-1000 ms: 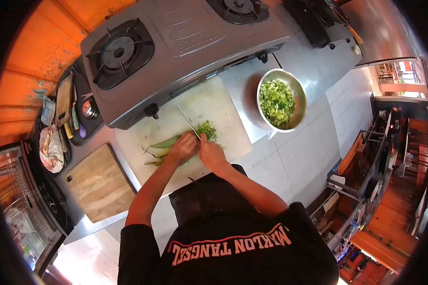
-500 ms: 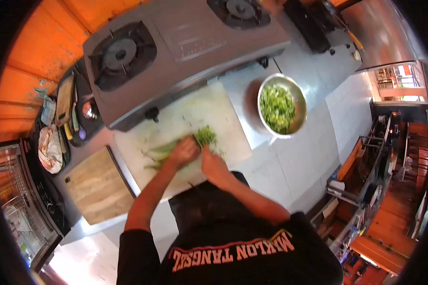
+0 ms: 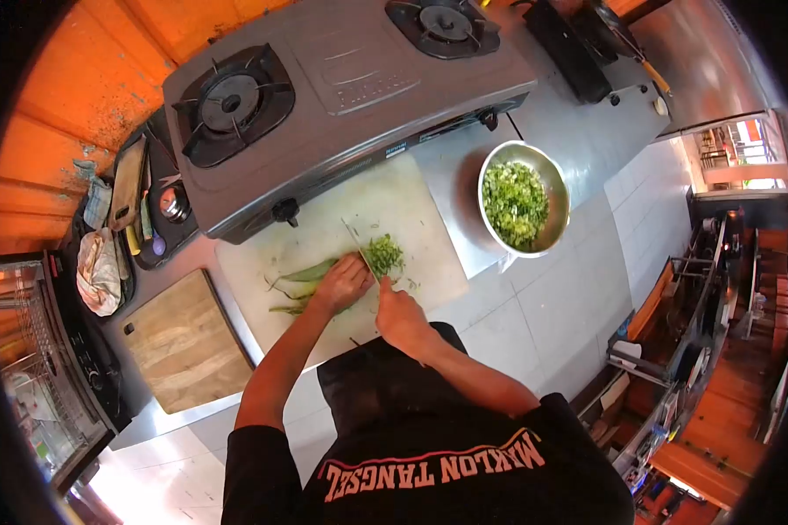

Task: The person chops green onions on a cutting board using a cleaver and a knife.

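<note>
My left hand (image 3: 346, 282) presses with curled fingers on a bunch of spring onions (image 3: 311, 273), which lies on the white cutting board (image 3: 438, 262). Wrapped round the handle of a knife (image 3: 356, 241), my right hand (image 3: 403, 319) holds the blade down close beside my left fingertips. To the right of the blade sits a small pile of chopped greens (image 3: 385, 255). A metal bowl (image 3: 559, 197) with more chopped greens (image 3: 514, 206) stands to the right of the board.
A two-burner gas stove (image 3: 350, 96) borders the board at the back. At the left lie a wooden board (image 3: 186, 341), a dark tray with utensils and a crumpled cloth (image 3: 99, 271). A black rectangular pan (image 3: 567, 52) is at the back right.
The knife blade now shows clearly beside my left fingertips, where it was blurred before. Both hands stay in nearly the same place, and the whole view has shifted slightly.
</note>
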The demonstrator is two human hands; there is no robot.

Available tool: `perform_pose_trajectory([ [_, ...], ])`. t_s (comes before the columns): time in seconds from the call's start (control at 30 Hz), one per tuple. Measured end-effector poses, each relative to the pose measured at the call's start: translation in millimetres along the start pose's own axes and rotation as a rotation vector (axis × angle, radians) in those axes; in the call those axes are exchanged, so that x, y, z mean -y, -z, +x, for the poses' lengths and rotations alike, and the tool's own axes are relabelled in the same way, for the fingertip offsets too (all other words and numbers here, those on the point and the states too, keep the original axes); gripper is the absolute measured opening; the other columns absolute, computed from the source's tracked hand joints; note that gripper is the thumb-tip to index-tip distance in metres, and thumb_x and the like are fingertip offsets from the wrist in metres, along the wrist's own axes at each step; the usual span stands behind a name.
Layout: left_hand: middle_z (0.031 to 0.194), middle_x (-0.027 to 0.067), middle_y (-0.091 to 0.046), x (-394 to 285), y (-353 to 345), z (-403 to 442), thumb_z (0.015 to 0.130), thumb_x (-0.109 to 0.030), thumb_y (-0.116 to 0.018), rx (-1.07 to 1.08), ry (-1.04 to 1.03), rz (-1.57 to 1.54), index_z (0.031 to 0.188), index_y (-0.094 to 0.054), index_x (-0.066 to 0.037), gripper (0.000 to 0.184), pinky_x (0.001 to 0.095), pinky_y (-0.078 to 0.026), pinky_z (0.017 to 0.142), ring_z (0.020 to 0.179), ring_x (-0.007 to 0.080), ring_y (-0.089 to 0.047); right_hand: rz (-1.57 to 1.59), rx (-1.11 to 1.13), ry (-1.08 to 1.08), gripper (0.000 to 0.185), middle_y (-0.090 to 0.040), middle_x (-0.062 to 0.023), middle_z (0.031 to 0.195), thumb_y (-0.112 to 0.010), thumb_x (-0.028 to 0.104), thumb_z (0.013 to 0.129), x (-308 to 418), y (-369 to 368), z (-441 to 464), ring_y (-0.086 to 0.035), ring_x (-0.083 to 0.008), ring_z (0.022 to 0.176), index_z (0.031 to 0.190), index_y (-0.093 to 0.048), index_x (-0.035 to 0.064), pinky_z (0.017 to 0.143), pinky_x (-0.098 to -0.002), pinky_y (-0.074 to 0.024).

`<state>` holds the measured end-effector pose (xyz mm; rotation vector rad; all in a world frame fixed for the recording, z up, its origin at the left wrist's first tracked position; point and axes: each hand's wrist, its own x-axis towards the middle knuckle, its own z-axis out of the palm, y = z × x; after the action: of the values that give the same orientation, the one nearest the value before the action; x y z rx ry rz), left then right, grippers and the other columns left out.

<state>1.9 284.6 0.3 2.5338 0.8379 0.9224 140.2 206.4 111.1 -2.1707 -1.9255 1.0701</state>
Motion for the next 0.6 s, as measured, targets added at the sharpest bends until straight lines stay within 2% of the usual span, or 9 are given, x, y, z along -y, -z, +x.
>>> perform_pose_trajectory([
  [0.07, 0.082, 0.0121, -0.057, -18.1, 8.9, -1.3, 0.070, -0.002, -0.067, -0.051, -0.041, 0.041, 0.076, -0.059, 0.000, 0.011, 0.0378, -0.050, 0.075, 0.081, 0.0301, -0.056, 0.098, -0.007, 0.021, 0.039, -0.062, -0.0326, 0.079, -0.048, 0.004, 0.083, -15.7, -24.1, 11.2, -0.062, -0.0496, 0.076, 0.120, -0.043, -0.0070, 0.070, -0.0569, -0.0502],
  [0.13, 0.082, 0.0125, -0.057, -2.8, 11.1, 15.0, 0.070, -0.002, -0.067, -0.070, -0.061, 0.051, 0.077, -0.059, 0.001, 0.011, 0.0375, -0.050, 0.075, 0.081, 0.0302, -0.057, 0.095, -0.029, 0.059, 0.041, -0.062, -0.0322, 0.079, -0.050, 0.004, 0.082, -12.9, -19.1, 40.2, -0.063, -0.0483, 0.074, 0.120, -0.042, -0.0071, 0.069, -0.0568, -0.0505],
  [0.2, 0.082, 0.0131, -0.058, -17.8, 6.8, -1.2, 0.071, -0.001, -0.066, -0.059, -0.023, -0.009, 0.079, -0.059, 0.001, 0.011, 0.0370, -0.051, 0.077, 0.081, 0.0303, -0.058, 0.063, -0.027, 0.041, 0.041, -0.063, -0.0316, 0.078, -0.051, 0.003, 0.081, -20.0, -25.6, 15.1, -0.063, -0.0468, 0.074, 0.120, -0.043, -0.0073, 0.068, -0.0565, -0.0507],
  [0.23, 0.088, 0.0133, -0.061, -6.8, -5.4, -18.6, 0.072, -0.001, -0.067, 0.101, 0.074, -0.033, 0.084, -0.061, 0.003, 0.014, 0.0361, -0.051, 0.082, 0.088, 0.0294, -0.060, 0.052, -0.046, 0.058, 0.043, -0.063, -0.0312, 0.077, -0.052, 0.003, 0.081, -24.6, -26.2, 8.2, -0.064, -0.0466, 0.074, 0.122, -0.042, -0.0069, 0.068, -0.0563, -0.0509],
  [0.33, 0.091, 0.0134, -0.061, -18.3, -0.2, -5.6, 0.071, -0.001, -0.068, -0.054, 0.010, 0.036, 0.084, -0.061, 0.002, 0.015, 0.0358, -0.051, 0.084, 0.091, 0.0287, -0.060, 0.063, -0.042, 0.024, 0.050, -0.064, -0.0289, 0.078, -0.053, 0.008, 0.081, -35.3, -25.8, -1.1, -0.065, -0.0441, 0.075, 0.129, -0.043, -0.0055, 0.069, -0.0535, -0.0526],
  [0.37, 0.096, 0.0136, -0.063, -21.1, 3.8, -5.3, 0.073, -0.001, -0.068, -0.016, 0.008, 0.074, 0.090, -0.062, 0.003, 0.018, 0.0349, -0.051, 0.086, 0.093, 0.0281, -0.061, 0.033, -0.035, 0.025, 0.050, -0.064, -0.0289, 0.078, -0.053, 0.008, 0.082, -40.7, -22.1, -1.1, -0.065, -0.0441, 0.075, 0.129, -0.043, -0.0049, 0.069, -0.0533, -0.0527],
  [0.53, 0.097, 0.0125, -0.061, -22.4, 0.4, -10.4, 0.073, -0.002, -0.065, 0.045, 0.028, 0.133, 0.090, -0.063, 0.002, 0.017, 0.0362, -0.048, 0.088, 0.096, 0.0277, -0.058, 0.051, -0.126, 0.010, 0.048, -0.065, -0.0279, 0.079, -0.052, 0.009, 0.083, -64.1, -5.5, 1.8, -0.065, -0.0440, 0.074, 0.129, -0.044, -0.0030, 0.068, -0.0526, -0.0527],
  [0.6, 0.099, 0.0116, -0.061, -29.1, 3.7, -12.0, 0.073, -0.002, -0.064, 0.063, 0.043, 0.147, 0.089, -0.064, 0.003, 0.017, 0.0375, -0.046, 0.089, 0.098, 0.0277, -0.057, 0.029, -0.155, 0.003, 0.034, -0.063, -0.0296, 0.077, -0.050, 0.011, 0.087, -69.2, -0.1, 1.2, -0.063, -0.0462, 0.072, 0.119, -0.049, -0.0012, 0.067, -0.0539, -0.0520],
])
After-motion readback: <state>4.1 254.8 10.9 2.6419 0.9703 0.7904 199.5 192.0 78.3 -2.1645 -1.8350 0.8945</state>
